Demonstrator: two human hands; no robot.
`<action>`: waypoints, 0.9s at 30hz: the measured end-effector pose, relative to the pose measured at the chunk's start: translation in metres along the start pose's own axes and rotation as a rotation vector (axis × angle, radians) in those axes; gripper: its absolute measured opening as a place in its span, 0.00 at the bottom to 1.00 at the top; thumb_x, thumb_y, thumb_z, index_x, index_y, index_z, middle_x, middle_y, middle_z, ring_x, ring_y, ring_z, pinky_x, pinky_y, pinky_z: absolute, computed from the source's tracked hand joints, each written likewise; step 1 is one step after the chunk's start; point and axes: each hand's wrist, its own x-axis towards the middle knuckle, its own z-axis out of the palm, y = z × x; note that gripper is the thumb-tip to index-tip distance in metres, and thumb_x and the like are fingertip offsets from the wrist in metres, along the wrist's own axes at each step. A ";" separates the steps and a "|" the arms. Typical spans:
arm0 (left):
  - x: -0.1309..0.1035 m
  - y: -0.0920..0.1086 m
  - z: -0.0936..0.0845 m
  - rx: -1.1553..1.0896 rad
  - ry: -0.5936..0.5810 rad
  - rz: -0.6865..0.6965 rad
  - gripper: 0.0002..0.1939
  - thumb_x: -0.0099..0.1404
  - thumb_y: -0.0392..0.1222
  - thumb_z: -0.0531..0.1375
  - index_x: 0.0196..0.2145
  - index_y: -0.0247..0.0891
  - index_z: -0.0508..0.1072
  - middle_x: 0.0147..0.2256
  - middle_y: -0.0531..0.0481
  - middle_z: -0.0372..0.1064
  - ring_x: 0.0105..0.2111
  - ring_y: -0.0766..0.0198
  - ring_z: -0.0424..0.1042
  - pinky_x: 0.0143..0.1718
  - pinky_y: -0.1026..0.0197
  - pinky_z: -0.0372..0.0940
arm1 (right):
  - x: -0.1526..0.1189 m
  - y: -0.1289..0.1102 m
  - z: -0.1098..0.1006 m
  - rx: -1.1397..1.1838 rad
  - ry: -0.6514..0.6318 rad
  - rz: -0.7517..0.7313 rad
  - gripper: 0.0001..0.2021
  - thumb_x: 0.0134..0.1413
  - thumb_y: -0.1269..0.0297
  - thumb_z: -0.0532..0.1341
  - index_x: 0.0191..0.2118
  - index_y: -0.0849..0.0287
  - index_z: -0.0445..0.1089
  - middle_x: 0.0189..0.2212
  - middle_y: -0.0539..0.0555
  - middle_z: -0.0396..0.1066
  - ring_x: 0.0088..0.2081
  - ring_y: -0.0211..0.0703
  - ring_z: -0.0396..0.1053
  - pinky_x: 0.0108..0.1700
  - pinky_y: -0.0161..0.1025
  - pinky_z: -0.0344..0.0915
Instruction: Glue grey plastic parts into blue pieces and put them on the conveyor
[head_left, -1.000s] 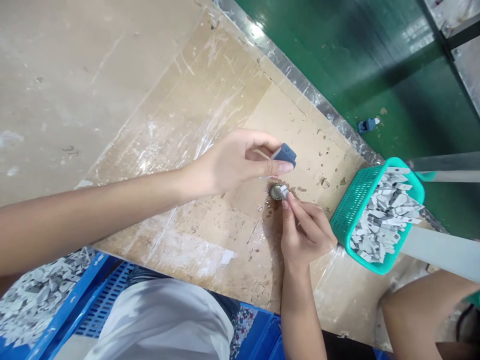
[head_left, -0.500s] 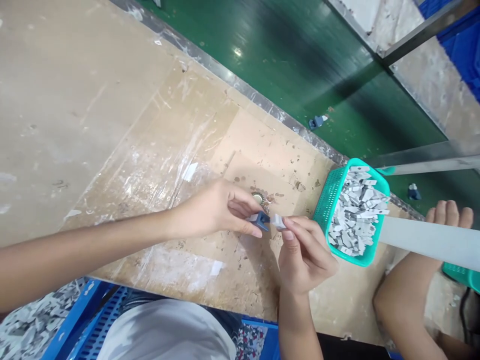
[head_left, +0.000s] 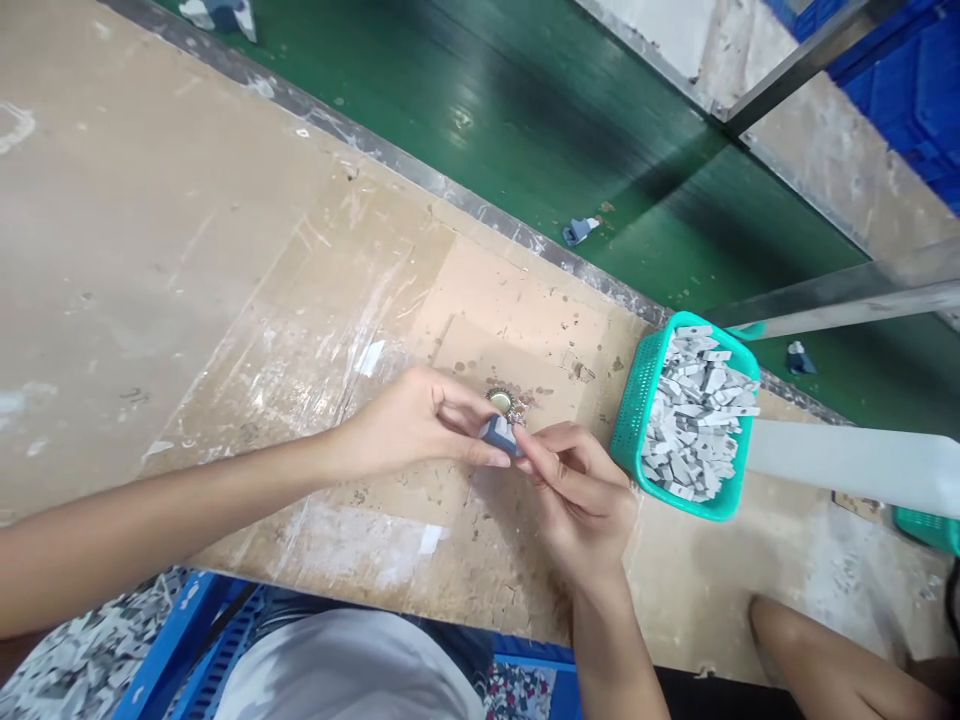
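Between the thumb and fingers of my left hand (head_left: 424, 425) is a small dark blue plastic part (head_left: 498, 434). My right hand (head_left: 581, 490) pinches a small light grey plastic piece (head_left: 514, 436) against the blue part's right side. The two pieces touch; my fingertips cover most of the grey one. Just beyond them a round metal cap (head_left: 499, 401) with a toothed rim sits on the cardboard. To the right of my right hand stands a teal basket (head_left: 628, 410) heaped with grey and white plastic pieces (head_left: 694, 420).
A green conveyor belt (head_left: 420, 90) runs behind the worktable (head_left: 187, 250), carrying several blue-and-grey parts (head_left: 580, 231). A white bar (head_left: 847, 460) reaches right from the basket. Another person's arm (head_left: 840, 655) rests at lower right. Blue crates (head_left: 176, 640) with small pieces stand below the table edge.
My right hand has moved left and brought the grey piece up against the blue part; before, a gap separated them. Belt parts have shifted left in view. The other person's hand has left view.
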 end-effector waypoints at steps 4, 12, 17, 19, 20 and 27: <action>0.001 0.003 -0.003 -0.120 -0.045 -0.086 0.10 0.54 0.39 0.71 0.36 0.37 0.81 0.34 0.47 0.78 0.34 0.64 0.76 0.36 0.68 0.70 | 0.021 -0.010 -0.016 0.033 -0.197 -0.006 0.22 0.59 0.76 0.57 0.56 0.47 0.69 0.33 0.49 0.69 0.35 0.34 0.69 0.35 0.35 0.69; -0.003 0.014 -0.006 -0.401 0.020 -0.171 0.11 0.57 0.41 0.69 0.36 0.31 0.80 0.34 0.41 0.76 0.33 0.64 0.75 0.38 0.69 0.71 | 0.061 -0.024 -0.016 0.031 -0.275 -0.005 0.18 0.60 0.77 0.53 0.48 0.54 0.75 0.30 0.49 0.69 0.33 0.34 0.67 0.36 0.33 0.66; -0.004 0.018 -0.006 -0.312 0.046 -0.163 0.13 0.53 0.41 0.71 0.35 0.32 0.80 0.33 0.41 0.76 0.33 0.63 0.75 0.37 0.68 0.71 | 0.057 -0.026 -0.012 0.102 -0.288 0.000 0.15 0.63 0.73 0.53 0.47 0.55 0.75 0.32 0.50 0.70 0.35 0.34 0.69 0.39 0.33 0.67; -0.001 0.022 -0.003 -0.193 0.050 -0.142 0.12 0.56 0.42 0.70 0.37 0.34 0.80 0.35 0.43 0.76 0.34 0.62 0.75 0.38 0.67 0.70 | 0.051 -0.024 -0.015 0.088 -0.294 -0.008 0.18 0.63 0.74 0.51 0.53 0.53 0.71 0.35 0.50 0.70 0.38 0.34 0.70 0.43 0.33 0.68; 0.001 0.025 0.000 -0.116 0.066 -0.123 0.11 0.57 0.42 0.69 0.38 0.36 0.80 0.36 0.44 0.76 0.35 0.62 0.75 0.38 0.67 0.69 | 0.047 -0.022 -0.018 0.053 -0.271 -0.009 0.20 0.63 0.75 0.51 0.57 0.53 0.68 0.37 0.51 0.70 0.40 0.34 0.70 0.45 0.34 0.68; 0.065 0.063 -0.006 0.516 0.375 0.081 0.17 0.54 0.53 0.69 0.40 0.46 0.80 0.43 0.53 0.77 0.49 0.48 0.71 0.53 0.52 0.64 | 0.010 0.032 -0.095 -0.430 0.361 0.176 0.18 0.60 0.73 0.53 0.53 0.56 0.71 0.39 0.54 0.73 0.40 0.40 0.71 0.44 0.38 0.68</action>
